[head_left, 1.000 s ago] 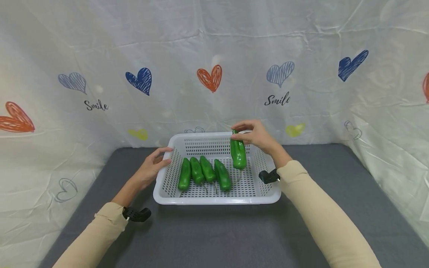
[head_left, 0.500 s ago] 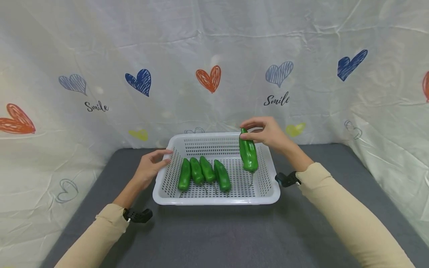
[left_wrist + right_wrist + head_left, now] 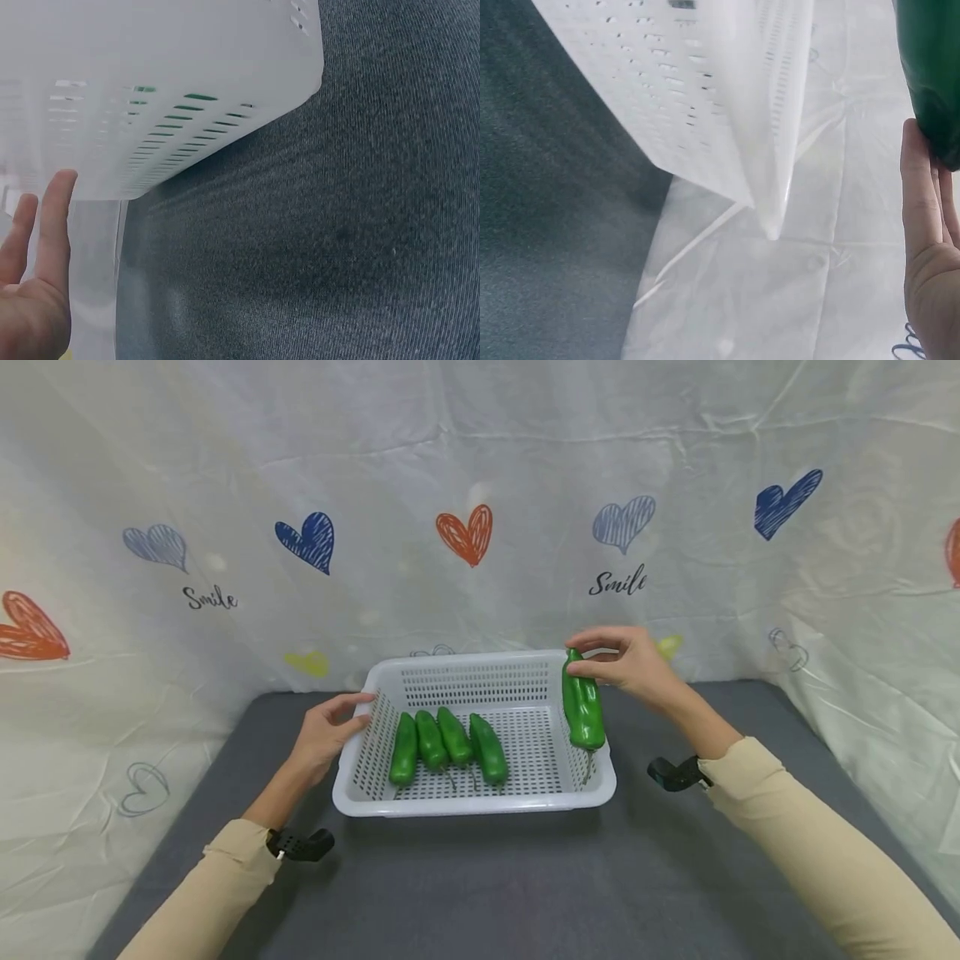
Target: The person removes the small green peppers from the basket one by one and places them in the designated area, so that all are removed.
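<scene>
My left hand [image 3: 327,737] holds the left rim of a white perforated plastic basket [image 3: 472,807], fingertips and thumb at its edge. In the left wrist view, two fingers [image 3: 54,232] reach up along the basket's outer wall. Several long green peppers [image 3: 489,750] lie side by side in the basket's left and middle part. Over the basket's right edge, my right hand [image 3: 633,667] pinches one more green pepper [image 3: 583,706] by its narrow tip, with the stem hanging down. That pepper fills the upper right corner of the right wrist view.
A dark grey cloth [image 3: 480,885] covers the table beneath the basket. Behind it hangs a pale sheet [image 3: 525,443] printed with hearts and "Smile". Black straps [image 3: 300,845] sit at both wrists, below beige sleeves.
My right hand has carried its pepper rightward, from above the basket's inside to over its right edge. The basket and left hand have shifted slightly left, the basket turning a little.
</scene>
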The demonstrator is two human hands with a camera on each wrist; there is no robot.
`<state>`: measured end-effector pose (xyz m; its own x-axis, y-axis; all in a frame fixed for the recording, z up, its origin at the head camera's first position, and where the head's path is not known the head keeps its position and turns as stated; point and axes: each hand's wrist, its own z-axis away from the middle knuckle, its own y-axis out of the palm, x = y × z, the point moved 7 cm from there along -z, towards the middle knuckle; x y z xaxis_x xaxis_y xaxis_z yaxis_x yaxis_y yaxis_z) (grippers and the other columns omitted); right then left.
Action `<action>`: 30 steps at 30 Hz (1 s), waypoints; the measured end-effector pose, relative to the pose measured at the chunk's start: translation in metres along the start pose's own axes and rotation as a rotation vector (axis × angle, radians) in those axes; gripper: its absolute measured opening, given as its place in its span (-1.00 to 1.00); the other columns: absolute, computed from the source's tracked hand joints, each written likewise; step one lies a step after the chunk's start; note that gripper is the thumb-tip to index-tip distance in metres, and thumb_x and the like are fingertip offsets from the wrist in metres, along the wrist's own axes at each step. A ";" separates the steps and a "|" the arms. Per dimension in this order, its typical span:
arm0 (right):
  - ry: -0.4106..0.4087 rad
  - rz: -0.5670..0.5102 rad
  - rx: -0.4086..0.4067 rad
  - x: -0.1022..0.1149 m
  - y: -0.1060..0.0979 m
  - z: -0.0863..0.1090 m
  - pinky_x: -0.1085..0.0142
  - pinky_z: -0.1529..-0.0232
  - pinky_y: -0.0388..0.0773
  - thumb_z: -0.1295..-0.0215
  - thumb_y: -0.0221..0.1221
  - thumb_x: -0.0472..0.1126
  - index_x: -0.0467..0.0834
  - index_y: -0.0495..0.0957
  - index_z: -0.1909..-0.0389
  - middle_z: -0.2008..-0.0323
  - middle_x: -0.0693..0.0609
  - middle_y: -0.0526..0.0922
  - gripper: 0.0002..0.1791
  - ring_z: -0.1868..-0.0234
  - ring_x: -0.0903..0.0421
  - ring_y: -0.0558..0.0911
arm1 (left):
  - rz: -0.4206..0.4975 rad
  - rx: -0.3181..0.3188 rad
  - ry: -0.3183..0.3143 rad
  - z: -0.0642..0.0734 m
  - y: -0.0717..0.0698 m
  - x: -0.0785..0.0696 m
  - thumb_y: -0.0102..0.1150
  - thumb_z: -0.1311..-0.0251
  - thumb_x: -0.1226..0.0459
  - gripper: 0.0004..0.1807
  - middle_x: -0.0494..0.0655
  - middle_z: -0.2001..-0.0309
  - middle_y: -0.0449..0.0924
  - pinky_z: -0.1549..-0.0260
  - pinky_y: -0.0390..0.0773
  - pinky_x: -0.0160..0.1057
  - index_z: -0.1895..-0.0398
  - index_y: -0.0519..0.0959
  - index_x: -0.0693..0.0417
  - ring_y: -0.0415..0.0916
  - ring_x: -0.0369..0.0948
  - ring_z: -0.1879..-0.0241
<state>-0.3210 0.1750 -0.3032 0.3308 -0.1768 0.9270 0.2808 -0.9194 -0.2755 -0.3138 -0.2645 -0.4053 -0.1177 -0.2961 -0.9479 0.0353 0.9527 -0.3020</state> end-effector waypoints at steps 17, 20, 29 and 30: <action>-0.025 -0.087 -0.084 -0.009 -0.032 0.017 0.23 0.22 0.67 -0.28 0.36 -0.44 -0.28 0.66 -0.09 0.04 -0.10 0.68 -0.65 0.14 0.04 0.74 | -0.037 0.039 0.020 -0.006 -0.002 0.001 0.24 -0.42 0.30 -0.55 0.18 -0.41 0.32 0.24 0.65 -0.24 -0.32 0.50 0.24 0.56 -0.17 0.02; -0.015 -0.078 -0.095 -0.013 -0.039 0.019 0.22 0.22 0.67 -0.28 0.36 -0.43 -0.32 0.63 -0.11 0.04 -0.08 0.67 -0.63 0.14 0.05 0.73 | -0.038 0.044 0.033 -0.006 -0.002 0.001 0.23 -0.43 0.30 -0.56 0.17 -0.41 0.32 0.24 0.64 -0.25 -0.31 0.50 0.24 0.54 -0.16 -0.02; -0.011 -0.030 -0.121 -0.031 -0.056 0.021 0.22 0.19 0.67 -0.29 0.37 -0.40 -0.30 0.63 -0.12 0.01 -0.11 0.67 -0.62 0.11 0.05 0.73 | -0.018 0.065 0.018 -0.006 -0.001 0.004 0.21 -0.45 0.27 -0.56 0.25 -0.37 0.35 0.26 0.65 -0.22 -0.31 0.47 0.24 0.55 -0.14 0.00; -0.008 -0.029 -0.126 -0.033 -0.057 0.021 0.22 0.20 0.67 -0.29 0.37 -0.40 -0.31 0.63 -0.12 0.02 -0.11 0.67 -0.62 0.12 0.05 0.73 | -0.014 0.067 0.014 -0.006 -0.001 0.003 0.21 -0.45 0.27 -0.56 0.25 -0.36 0.35 0.27 0.65 -0.21 -0.32 0.46 0.23 0.56 -0.14 0.01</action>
<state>-0.3293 0.2407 -0.3232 0.3318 -0.1468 0.9319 0.1750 -0.9611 -0.2137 -0.3201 -0.2657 -0.4078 -0.1322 -0.3079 -0.9422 0.1003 0.9415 -0.3218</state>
